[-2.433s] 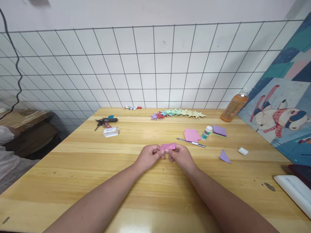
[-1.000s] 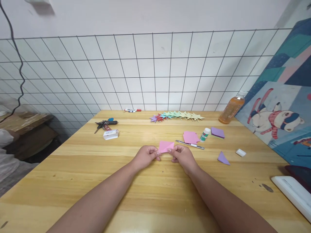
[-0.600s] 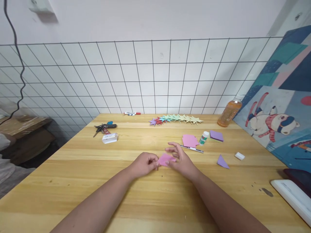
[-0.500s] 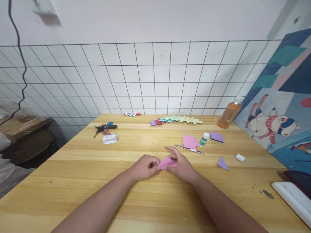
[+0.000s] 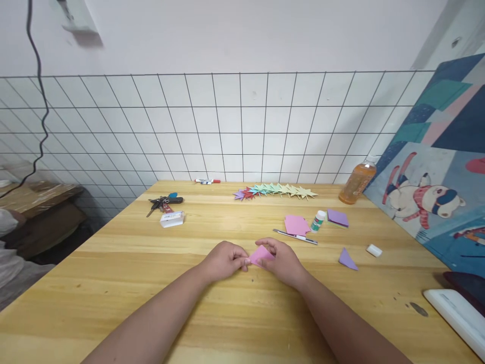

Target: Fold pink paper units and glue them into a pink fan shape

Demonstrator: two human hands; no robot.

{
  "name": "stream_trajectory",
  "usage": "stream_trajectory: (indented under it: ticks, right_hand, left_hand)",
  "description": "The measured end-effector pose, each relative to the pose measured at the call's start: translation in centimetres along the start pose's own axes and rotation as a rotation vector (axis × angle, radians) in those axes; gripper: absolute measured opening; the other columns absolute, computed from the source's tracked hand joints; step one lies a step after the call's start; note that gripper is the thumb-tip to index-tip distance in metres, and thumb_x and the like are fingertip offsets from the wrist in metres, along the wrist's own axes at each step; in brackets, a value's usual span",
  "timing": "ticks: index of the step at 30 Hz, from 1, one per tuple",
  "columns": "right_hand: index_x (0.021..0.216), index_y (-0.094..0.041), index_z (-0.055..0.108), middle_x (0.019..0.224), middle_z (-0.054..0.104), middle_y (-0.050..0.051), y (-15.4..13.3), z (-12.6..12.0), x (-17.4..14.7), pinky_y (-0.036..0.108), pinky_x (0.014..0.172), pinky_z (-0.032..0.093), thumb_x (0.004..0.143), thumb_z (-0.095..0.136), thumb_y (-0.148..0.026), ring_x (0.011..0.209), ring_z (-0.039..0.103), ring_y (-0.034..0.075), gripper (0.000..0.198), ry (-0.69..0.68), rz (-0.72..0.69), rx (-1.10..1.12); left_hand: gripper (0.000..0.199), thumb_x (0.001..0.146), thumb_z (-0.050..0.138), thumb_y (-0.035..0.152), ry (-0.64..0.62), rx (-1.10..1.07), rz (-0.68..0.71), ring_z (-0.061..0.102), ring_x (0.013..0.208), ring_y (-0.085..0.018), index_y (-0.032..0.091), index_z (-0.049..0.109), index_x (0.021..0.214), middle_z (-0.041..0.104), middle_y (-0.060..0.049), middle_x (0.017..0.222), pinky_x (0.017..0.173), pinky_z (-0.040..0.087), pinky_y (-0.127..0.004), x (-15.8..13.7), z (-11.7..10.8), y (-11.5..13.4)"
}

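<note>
Between my hands is a small folded piece of pink paper, held just above the wooden table. My left hand pinches its left corner between thumb and fingers. On the other side, my right hand grips the paper with the thumb in front and the fingers behind. Beyond the right hand lies a stack of pink paper, with a slim craft knife along its near edge. A folded purple paper triangle rests farther right.
A glue bottle, purple paper stack and eraser lie right. Folded paper stars line the back near a drink bottle. Keys, a small white box and a marker are left.
My right fingers have come down and closed in on the pink paper, with the index finger lower than before. My left hand keeps its pinch. The view has shifted slightly.
</note>
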State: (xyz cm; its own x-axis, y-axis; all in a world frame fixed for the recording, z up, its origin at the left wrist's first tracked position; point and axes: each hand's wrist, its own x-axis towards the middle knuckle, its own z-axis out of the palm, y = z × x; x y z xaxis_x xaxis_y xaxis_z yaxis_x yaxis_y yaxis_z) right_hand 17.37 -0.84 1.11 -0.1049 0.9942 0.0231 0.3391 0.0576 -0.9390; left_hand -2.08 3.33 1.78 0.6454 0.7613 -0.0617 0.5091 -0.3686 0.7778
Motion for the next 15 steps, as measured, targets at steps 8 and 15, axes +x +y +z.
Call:
stream_trajectory:
  ticks: [8, 15]
  right_hand:
    - [0.101, -0.017, 0.052, 0.080, 0.067, 0.004, -0.7, 0.0, 0.5, 0.027, 0.058, 0.046, 0.062, 0.064, -0.024, 0.067, 0.062, 0.017, 0.041, 0.131, 0.062, 0.328]
    - [0.100, -0.017, 0.051, 0.082, 0.067, 0.004, -0.1, 1.8, 0.8, 0.025, 0.060, 0.046, 0.063, 0.066, -0.025, 0.068, 0.061, 0.016, 0.040, 0.152, 0.048, 0.415]
  left_hand:
    - [0.033, 0.073, 0.058, 0.040, 0.167, -0.328, 0.054, 0.060, 0.080, -0.018, 0.013, 0.066, 0.088, 0.068, -0.008, 0.088, 0.071, 0.043, -0.024, 0.7, 1.3, 0.3]
    - [0.030, 0.076, 0.055, 0.039, 0.257, -0.430, 0.059, 0.058, 0.067, -0.015, 0.010, 0.065, 0.074, 0.067, -0.005, 0.072, 0.063, 0.042, -0.023, 1.1, 1.8, 0.1]
